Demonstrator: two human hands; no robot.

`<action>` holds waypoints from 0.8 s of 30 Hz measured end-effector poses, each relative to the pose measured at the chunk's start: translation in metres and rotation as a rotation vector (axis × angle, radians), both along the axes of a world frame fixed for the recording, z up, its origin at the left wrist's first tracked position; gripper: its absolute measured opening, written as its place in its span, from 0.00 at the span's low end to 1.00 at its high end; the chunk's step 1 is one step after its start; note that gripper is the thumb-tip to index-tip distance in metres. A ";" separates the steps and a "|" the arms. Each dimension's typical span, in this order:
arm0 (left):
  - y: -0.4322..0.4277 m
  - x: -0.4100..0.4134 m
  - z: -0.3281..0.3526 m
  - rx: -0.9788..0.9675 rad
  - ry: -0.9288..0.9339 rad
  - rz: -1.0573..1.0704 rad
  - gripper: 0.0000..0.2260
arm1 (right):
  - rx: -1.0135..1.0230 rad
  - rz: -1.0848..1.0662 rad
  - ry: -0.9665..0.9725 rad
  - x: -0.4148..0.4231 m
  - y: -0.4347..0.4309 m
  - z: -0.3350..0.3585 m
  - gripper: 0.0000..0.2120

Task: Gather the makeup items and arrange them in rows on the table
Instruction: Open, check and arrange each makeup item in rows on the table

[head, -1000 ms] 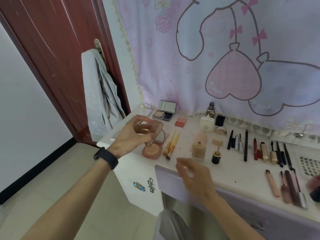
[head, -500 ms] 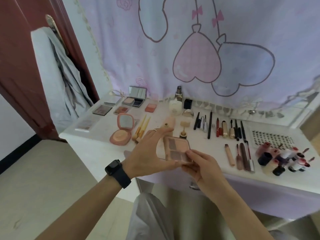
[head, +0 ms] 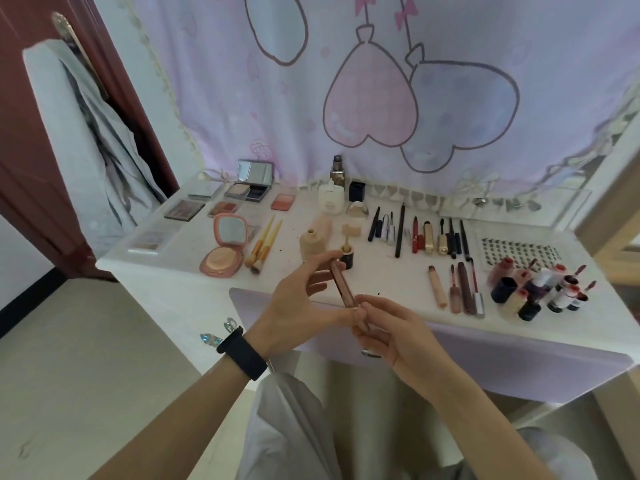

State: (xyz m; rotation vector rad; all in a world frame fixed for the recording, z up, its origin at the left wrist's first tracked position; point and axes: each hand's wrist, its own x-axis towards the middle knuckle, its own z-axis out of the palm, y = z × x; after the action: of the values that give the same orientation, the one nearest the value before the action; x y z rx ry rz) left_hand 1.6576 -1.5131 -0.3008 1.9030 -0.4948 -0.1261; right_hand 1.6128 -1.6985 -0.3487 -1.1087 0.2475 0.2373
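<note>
Above the front edge of the tabletop (head: 381, 285), the left hand's fingers (head: 323, 263) curl onto the far end of a thin pinkish-brown makeup case (head: 343, 285), seen edge-on, while the right hand's fingers (head: 372, 304) pinch its near end. The case hangs in the air, tilted, between the left hand (head: 298, 306) and the right hand (head: 398, 332), touching nothing on the surface. Just behind its far tip stand a black-based jar (head: 346, 259) and a beige foundation bottle (head: 310, 242). Left of these lie two brushes (head: 265, 242) and an open pink compact (head: 223, 252) close to the front edge. Right of the hands a bare stretch runs along the front edge as far as a short row of tubes (head: 457, 289), with a cluster of small bottles (head: 540, 292) beyond and a row of pencils (head: 400, 230) further back
</note>
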 end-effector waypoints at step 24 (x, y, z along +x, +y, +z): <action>-0.023 -0.017 0.001 -0.316 0.534 0.010 0.26 | -0.328 0.011 -0.370 -0.019 -0.011 0.013 0.15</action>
State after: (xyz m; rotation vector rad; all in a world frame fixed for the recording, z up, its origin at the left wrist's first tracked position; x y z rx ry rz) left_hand 1.6404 -1.5365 -0.2999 1.4831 -0.1299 -0.5043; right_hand 1.5937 -1.7094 -0.3354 -1.4547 -0.0532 -0.0036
